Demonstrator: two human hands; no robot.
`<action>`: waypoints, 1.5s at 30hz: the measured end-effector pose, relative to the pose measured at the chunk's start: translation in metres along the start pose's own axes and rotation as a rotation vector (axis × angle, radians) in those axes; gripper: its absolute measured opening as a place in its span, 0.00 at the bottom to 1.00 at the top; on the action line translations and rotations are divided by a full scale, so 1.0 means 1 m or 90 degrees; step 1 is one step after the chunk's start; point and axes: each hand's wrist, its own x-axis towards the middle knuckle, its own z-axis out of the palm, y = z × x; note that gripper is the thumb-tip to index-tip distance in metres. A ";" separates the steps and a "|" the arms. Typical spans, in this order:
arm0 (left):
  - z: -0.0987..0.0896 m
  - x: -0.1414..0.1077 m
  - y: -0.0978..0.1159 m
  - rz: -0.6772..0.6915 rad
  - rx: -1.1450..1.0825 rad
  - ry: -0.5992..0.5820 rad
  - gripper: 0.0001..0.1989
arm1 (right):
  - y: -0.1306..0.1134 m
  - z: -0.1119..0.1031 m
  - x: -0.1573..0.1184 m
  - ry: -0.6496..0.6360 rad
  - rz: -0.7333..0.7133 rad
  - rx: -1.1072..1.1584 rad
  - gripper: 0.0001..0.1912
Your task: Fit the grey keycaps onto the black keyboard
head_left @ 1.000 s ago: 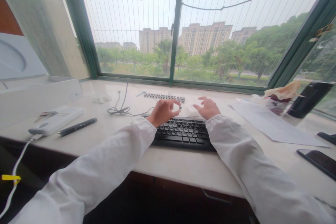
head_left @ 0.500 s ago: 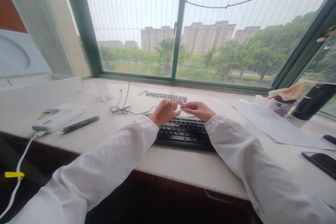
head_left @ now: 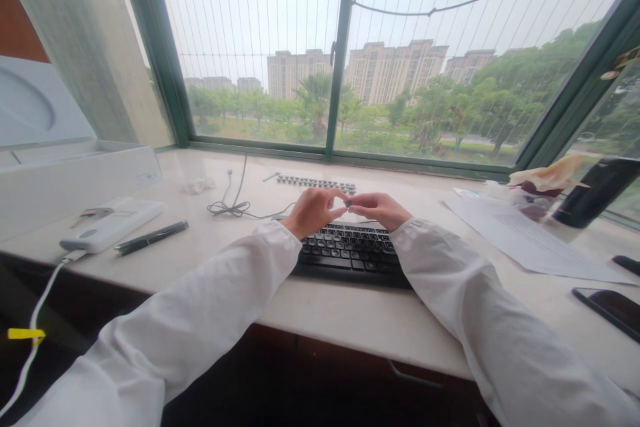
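Note:
A black keyboard (head_left: 355,260) lies on the white table, with my two hands above its far edge. Between my fingertips is a small dark piece (head_left: 349,203), too small to make out fully. My left hand (head_left: 314,212) pinches it from the left, thumb and forefinger curved round it. From the right, the fingers of my right hand (head_left: 381,210) are closed on the same piece. Behind my hands, rows of small keycaps (head_left: 316,183) stand on the table, beside a thin blue strip (head_left: 271,177).
A coiled cable (head_left: 229,208) lies left of the keyboard. Farther left are a black pen (head_left: 151,238), a white device (head_left: 120,221) with keys on it, and a white box (head_left: 75,180). Papers (head_left: 530,240), a phone (head_left: 613,307) and a black cylinder (head_left: 597,192) are at the right.
The small dark piece has shifted slightly between my fingertips and shows more clearly. Both hands remain in nearly the same place.

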 end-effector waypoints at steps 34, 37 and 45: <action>-0.001 -0.001 -0.002 0.023 0.018 -0.018 0.12 | 0.000 -0.005 -0.001 0.027 -0.015 -0.045 0.24; -0.001 -0.001 -0.002 0.020 0.021 -0.017 0.12 | 0.002 -0.005 0.000 0.013 -0.016 -0.053 0.25; 0.000 0.000 -0.004 0.028 0.022 -0.030 0.10 | -0.001 -0.004 -0.001 -0.012 0.007 -0.019 0.27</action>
